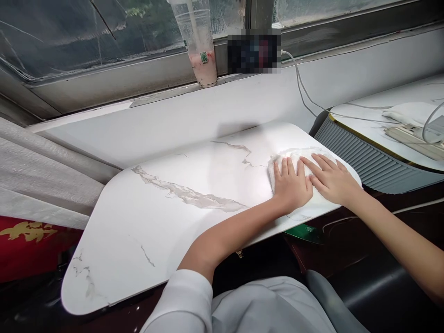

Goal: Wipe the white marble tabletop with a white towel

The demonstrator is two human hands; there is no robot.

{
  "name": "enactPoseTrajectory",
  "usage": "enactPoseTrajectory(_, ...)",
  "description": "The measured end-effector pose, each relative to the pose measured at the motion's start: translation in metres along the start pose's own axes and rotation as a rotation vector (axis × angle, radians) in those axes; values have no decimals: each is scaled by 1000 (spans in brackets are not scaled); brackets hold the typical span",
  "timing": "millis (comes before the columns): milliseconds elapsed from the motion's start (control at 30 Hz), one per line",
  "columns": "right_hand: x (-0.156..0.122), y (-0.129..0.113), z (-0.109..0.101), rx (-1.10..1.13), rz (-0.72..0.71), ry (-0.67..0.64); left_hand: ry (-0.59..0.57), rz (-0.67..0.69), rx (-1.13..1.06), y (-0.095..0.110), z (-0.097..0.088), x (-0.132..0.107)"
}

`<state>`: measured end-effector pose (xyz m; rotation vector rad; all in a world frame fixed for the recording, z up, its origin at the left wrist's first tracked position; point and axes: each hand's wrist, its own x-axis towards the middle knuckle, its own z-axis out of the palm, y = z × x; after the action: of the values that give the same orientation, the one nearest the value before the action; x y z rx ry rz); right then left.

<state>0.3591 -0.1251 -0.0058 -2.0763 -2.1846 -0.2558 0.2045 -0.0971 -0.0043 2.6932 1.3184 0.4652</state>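
Note:
A white cloth (290, 154) lies near the right end of a white marble-patterned tabletop (180, 203). My left hand (290, 184) lies flat on the cloth with its fingers stretched out and close together. My right hand (329, 176) rests beside it, also flat on the cloth, fingers pointing left and slightly overlapping the left hand's side. Both palms cover most of the cloth; only its far edge shows.
A tall plastic cup (198, 41) with pink drink residue stands on the window sill. A white cable (305, 95) runs down to a second marble table (388, 134) at right, which carries a power strip (412, 136) and another white cloth (411, 112). A grey curtain (38, 175) hangs at left.

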Motion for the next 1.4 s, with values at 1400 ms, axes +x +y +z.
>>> enactPoseTrajectory(1400, 153, -46, 29, 10, -132, 31, -33, -193, -3, -126, -16, 85)
